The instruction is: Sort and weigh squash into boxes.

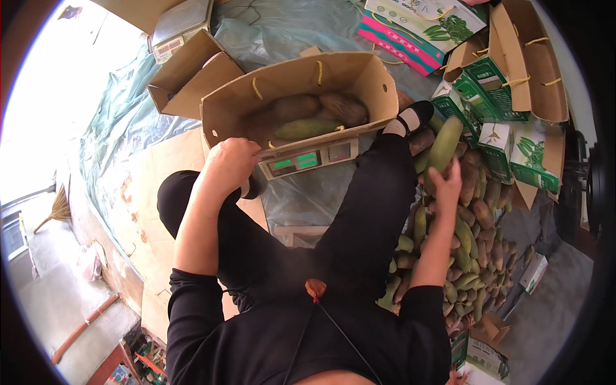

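Observation:
An open cardboard box [301, 142] with yellow cord handles stands on a digital scale [309, 160] with lit green displays, in front of my knees. Inside lie a green cucumber [308, 129] and several brown ones [344, 108]. My left hand [232, 163] is closed at the box's near left corner, its fingertips partly hidden at the rim. Out to the right, my right hand [447, 183] grips the lower end of a large green cucumber [444, 144], held upright over a heap of green and brown cucumbers [481, 224].
Folded-open green and white cartons [494, 144] stand beyond the heap. A pink-edged carton [401, 45] lies at the far right. Another open box [192, 74] and a flat metal-topped device [181, 22] sit far left. Plastic sheeting [256, 38] covers the floor; a broom [56, 208] leans left.

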A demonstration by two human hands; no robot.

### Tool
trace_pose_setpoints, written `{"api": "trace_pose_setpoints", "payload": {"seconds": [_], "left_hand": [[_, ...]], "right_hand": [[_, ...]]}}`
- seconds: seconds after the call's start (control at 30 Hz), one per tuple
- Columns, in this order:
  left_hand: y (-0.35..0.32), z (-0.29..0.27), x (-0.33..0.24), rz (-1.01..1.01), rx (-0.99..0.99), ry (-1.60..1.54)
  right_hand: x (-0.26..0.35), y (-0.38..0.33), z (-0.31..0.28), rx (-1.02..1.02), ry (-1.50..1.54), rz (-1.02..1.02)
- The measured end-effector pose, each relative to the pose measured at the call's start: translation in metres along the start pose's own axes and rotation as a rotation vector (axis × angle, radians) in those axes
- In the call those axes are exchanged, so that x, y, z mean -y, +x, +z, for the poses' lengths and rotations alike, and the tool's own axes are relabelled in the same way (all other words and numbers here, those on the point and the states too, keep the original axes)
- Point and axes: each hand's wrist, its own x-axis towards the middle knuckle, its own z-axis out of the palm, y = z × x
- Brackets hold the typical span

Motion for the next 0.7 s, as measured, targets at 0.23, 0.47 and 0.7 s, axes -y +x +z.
{"api": "trace_pose_setpoints", "payload": {"seconds": [0.23,0.47,0.7], "left_hand": [[-0.007,-0.001,0.010,0.058,-0.055,-0.033],[0.001,0.004,0.011,0.119,-0.051,-0.109],[0.002,-0.001,-0.002,0.073,0.017,-0.117]], "right_hand": [[0.144,0.032,0.062,0.302,-0.141,-0.474],[0.151,0.041,0.155,0.540,-0.420,-0.809],[0.126,0.044,0.098,0.430,-0.062,-0.380]]}}
